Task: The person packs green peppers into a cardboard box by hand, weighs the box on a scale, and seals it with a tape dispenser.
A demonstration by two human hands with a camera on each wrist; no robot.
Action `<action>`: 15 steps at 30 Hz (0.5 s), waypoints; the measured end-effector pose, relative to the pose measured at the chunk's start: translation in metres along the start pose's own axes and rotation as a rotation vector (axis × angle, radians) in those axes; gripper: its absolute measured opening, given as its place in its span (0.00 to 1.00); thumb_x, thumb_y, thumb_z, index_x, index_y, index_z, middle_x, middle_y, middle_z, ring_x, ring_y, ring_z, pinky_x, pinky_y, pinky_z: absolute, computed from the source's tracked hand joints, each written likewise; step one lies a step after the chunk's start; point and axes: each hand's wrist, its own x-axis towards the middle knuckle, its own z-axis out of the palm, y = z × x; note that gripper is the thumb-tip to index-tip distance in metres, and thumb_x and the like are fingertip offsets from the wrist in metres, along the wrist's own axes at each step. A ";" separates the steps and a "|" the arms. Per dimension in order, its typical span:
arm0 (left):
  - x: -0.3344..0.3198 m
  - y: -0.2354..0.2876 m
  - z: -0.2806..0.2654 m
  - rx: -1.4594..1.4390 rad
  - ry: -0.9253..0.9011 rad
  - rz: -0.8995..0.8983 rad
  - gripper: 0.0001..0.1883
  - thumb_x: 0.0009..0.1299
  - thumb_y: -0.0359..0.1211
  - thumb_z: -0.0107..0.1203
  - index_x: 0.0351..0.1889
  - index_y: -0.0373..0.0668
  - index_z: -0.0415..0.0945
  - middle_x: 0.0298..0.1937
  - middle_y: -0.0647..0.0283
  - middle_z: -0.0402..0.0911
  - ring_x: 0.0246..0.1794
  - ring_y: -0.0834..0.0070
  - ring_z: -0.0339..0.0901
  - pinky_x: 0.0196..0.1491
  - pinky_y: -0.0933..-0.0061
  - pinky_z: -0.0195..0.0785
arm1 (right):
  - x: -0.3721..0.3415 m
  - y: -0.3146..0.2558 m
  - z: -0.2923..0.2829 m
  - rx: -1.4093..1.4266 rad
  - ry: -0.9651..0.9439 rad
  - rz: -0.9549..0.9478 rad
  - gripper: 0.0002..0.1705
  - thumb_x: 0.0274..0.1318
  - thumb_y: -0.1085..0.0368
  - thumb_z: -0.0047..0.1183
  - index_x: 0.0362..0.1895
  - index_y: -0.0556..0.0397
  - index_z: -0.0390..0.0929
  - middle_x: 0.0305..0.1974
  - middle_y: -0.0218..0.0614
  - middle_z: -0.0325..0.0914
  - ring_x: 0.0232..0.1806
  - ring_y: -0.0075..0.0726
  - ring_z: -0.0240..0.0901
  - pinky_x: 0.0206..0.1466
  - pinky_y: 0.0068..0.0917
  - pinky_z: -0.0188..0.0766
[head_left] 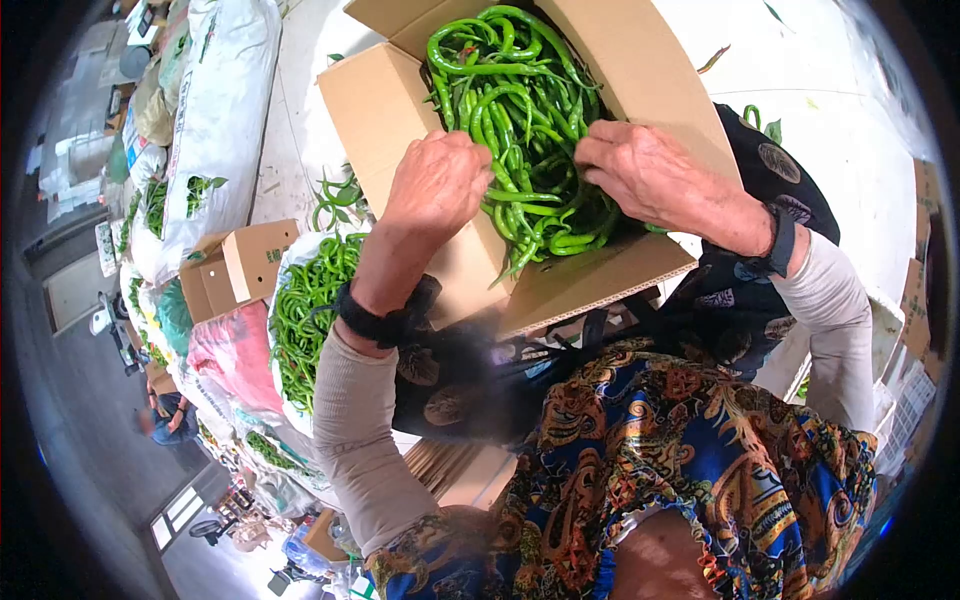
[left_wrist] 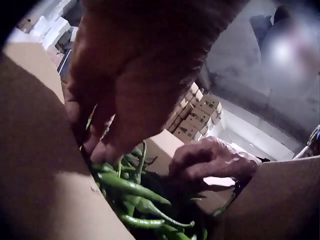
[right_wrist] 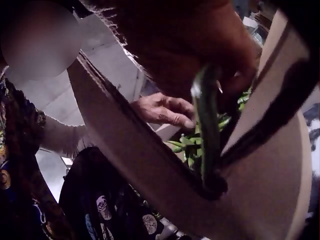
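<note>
Green peppers (head_left: 510, 115) in a cardboard box (head_left: 650, 80), between both hands (head_left: 442, 182).

Left hand (head_left: 442, 180): bare
Right hand (head_left: 650, 172): bare
Sleeves (head_left: 362, 440): off-white, finely ribbed
Wrist straps (head_left: 370, 320): black
Top (head_left: 690, 440): blue, multicoloured paisley
Lower garment (head_left: 478, 392): black, pale round motifs

The green peppers (head_left: 520, 105) are long, thin and shiny. They lie in a big, messy pile inside a brown cardboard box (head_left: 370, 110). The box's flaps are open wide. Near the far edge, some peppers curl round in loops. Near the close edge, a few thin tips poke out. The left hand (head_left: 440, 180) touches peppers by the left edge. The right hand (head_left: 650, 170) is close to peppers by the right edge.
</note>
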 end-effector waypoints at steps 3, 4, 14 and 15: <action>0.014 0.010 0.009 -0.060 0.192 -0.076 0.09 0.63 0.30 0.58 0.41 0.41 0.80 0.36 0.53 0.78 0.45 0.52 0.75 0.48 0.53 0.67 | 0.017 0.000 0.021 -0.078 0.173 0.152 0.10 0.55 0.66 0.58 0.37 0.59 0.75 0.35 0.48 0.77 0.39 0.57 0.79 0.41 0.47 0.76; 0.020 0.009 0.014 -0.008 0.254 -0.049 0.11 0.63 0.30 0.59 0.43 0.41 0.80 0.36 0.53 0.78 0.45 0.52 0.75 0.48 0.53 0.67 | 0.023 0.003 0.028 -0.116 0.151 0.189 0.13 0.53 0.65 0.60 0.39 0.59 0.74 0.36 0.48 0.77 0.39 0.58 0.78 0.40 0.47 0.76; 0.055 0.004 0.044 0.025 0.310 -0.065 0.06 0.58 0.30 0.65 0.30 0.40 0.80 0.31 0.55 0.77 0.34 0.61 0.78 0.40 0.59 0.71 | 0.034 0.011 0.032 -0.135 0.149 0.296 0.19 0.47 0.65 0.66 0.42 0.59 0.74 0.38 0.47 0.79 0.38 0.58 0.79 0.41 0.48 0.76; 0.053 0.008 0.034 0.028 0.309 -0.055 0.06 0.58 0.30 0.65 0.30 0.40 0.80 0.31 0.55 0.77 0.34 0.61 0.78 0.40 0.59 0.71 | 0.031 0.012 0.031 -0.086 0.233 0.272 0.18 0.47 0.65 0.65 0.41 0.59 0.75 0.37 0.48 0.80 0.36 0.57 0.79 0.40 0.47 0.75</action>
